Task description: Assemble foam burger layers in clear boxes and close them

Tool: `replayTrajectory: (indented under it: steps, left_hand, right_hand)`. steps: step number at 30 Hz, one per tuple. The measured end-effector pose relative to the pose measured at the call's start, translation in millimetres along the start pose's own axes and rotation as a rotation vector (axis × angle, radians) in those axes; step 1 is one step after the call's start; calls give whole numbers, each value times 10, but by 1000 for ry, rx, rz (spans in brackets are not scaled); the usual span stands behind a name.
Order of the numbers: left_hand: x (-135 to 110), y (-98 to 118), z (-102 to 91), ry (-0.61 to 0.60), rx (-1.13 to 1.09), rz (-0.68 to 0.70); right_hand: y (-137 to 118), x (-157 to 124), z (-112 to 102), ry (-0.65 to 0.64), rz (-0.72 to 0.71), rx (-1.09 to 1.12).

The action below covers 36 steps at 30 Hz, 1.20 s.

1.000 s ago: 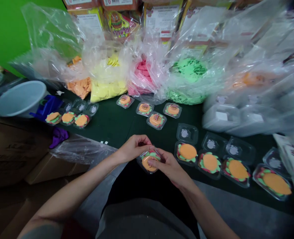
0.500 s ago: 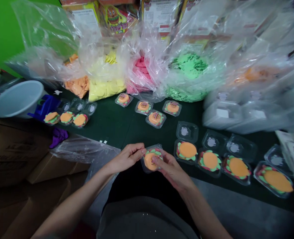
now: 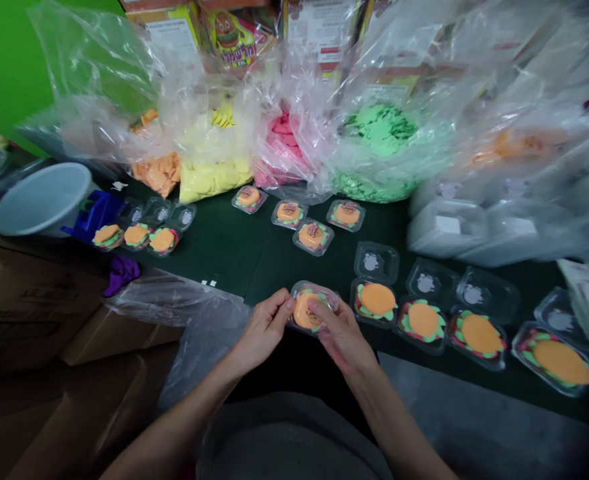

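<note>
A clear plastic clamshell box with a burger-shaped candy in it is held at the table's near edge, its lid closed. My left hand pinches the box's left side between thumb and fingers. From the right, my right hand grips it, thumb lying on the lid over the printed label. Just right of my hands, several open clamshell boxes hold orange-topped candy burgers, lids folded back. Beyond my hands lie several closed boxes with labels showing through.
Along the back stand plastic bags of orange, yellow, pink and green pieces. Stacked empty containers are at right. A pale tub, a blue tape dispenser and three open boxes are at left.
Both hands have moved slightly up and away from my body with the closed box, which now lies flatter over the table's edge. The other boxes stay in place.
</note>
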<state>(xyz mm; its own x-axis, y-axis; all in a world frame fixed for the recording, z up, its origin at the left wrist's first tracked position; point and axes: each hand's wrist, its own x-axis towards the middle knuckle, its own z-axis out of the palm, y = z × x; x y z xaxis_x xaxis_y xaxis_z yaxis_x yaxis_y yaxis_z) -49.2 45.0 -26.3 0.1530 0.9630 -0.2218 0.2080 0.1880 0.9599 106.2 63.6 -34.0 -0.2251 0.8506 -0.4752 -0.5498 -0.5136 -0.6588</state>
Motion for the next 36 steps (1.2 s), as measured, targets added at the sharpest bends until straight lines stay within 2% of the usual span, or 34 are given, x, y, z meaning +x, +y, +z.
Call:
replayTrajectory:
  steps: [3, 7, 9, 11, 15, 17, 20, 27, 32, 36]
  left_hand:
    - [26, -1, -44, -57, -74, -9]
    - [178, 68, -195, -255, -171, -41]
    - [244, 96, -237, -308, -205, -53]
    - [270, 102, -226, -249, -187, -54]
    - [184, 61, -99, -33, -64, -39]
    - [114, 31, -29, 17, -65, -40]
    - [47, -5, 52, 58, -184, -31]
    - [61, -30, 81, 45, -308, -3]
    - [66, -13, -85, -28, -257, 54]
    - [46, 32, -198, -93, -190, 45]
  right_hand:
    - [-9, -9, -65, -23, 19, 22]
    - [-179, 33, -159, -143, 180, -29]
    - [-241, 60, -160, -143, 189, -50]
    - [-241, 80, -129, -80, 130, -27]
    - [-107, 89, -60, 41, 42, 82]
    - [-43, 79, -49, 61, 25, 100]
    - [1, 52, -50, 68, 23, 93]
    - [-31, -29, -49, 39, 16, 93]
    - [-232, -23, -75, -115, 40, 3]
    - [-382, 38, -62, -174, 53, -82]
